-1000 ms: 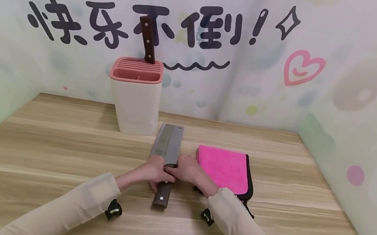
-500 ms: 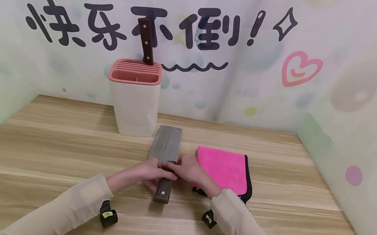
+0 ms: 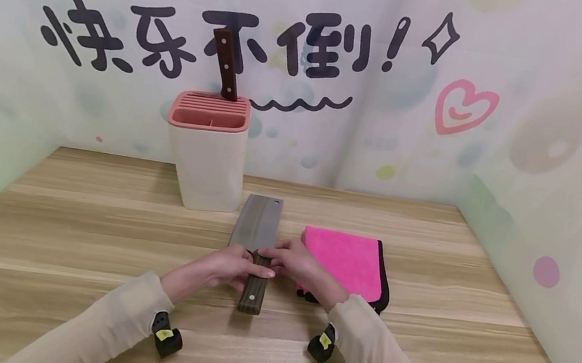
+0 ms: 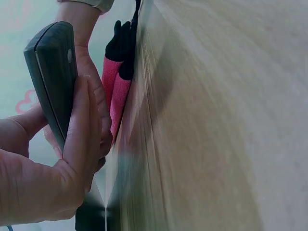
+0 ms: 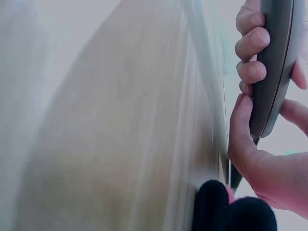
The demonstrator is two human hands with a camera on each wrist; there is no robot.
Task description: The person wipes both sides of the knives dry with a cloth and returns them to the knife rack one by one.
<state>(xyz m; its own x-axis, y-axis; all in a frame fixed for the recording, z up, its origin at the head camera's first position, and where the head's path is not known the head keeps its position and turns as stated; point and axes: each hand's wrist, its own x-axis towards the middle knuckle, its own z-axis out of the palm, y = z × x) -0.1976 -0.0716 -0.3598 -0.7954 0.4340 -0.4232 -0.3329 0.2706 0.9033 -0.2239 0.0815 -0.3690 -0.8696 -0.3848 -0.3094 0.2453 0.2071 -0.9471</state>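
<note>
In the head view a cleaver lies lengthwise before me, its broad grey blade (image 3: pixel 256 223) pointing away and its dark wooden handle (image 3: pixel 252 296) towards me. My left hand (image 3: pixel 227 265) grips the handle from the left, thumb laid across the top and fingers curled underneath. From the right, my right hand (image 3: pixel 297 261) pinches the handle near the blade. Both wrist views show the handle (image 4: pixel 53 72) raised above the tabletop (image 4: pixel 207 125). Left-hand fingers (image 5: pixel 252 43) wrap its side in the right wrist view.
A folded pink cloth (image 3: pixel 343 264) with black edging lies beside my right hand. Behind the cleaver, to the left, stands a white knife holder (image 3: pixel 208 169) with a pink slotted top; a brown-handled knife (image 3: pixel 226 65) stands in it. A printed backdrop (image 3: pixel 376 138) rises behind the table.
The cleaver's handle end has risen a little. My right thumb has come over the handle's top near the blade, and my left wrist has shifted slightly left.
</note>
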